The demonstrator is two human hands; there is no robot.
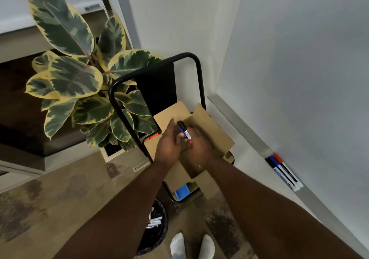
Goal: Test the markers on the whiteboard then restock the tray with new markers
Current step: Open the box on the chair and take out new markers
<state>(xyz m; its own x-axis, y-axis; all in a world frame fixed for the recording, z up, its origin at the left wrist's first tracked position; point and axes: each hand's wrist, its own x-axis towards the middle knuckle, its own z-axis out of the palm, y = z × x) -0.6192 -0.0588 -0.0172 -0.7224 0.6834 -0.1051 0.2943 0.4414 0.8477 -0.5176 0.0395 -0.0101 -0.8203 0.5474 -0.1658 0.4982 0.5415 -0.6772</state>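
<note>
An open cardboard box (211, 131) sits on a black chair (191, 56). Both my hands are inside it, meeting on a black-capped marker with a blue and white barrel (184, 130). My left hand (169, 144) pinches the barrel with its fingertips. My right hand (199, 150) curls round the marker's lower end, and a small red piece shows by its fingers. On the right, the whiteboard (299, 59) has a metal tray (245, 131) holding three markers (284, 171) with blue, black and red caps.
A black mesh bin (159, 236) with several discarded markers stands on the wooden floor by my socked feet (191, 244). A large variegated plant (79, 75) in a planter stands left of the chair. A blue object (182, 191) lies under the box flap.
</note>
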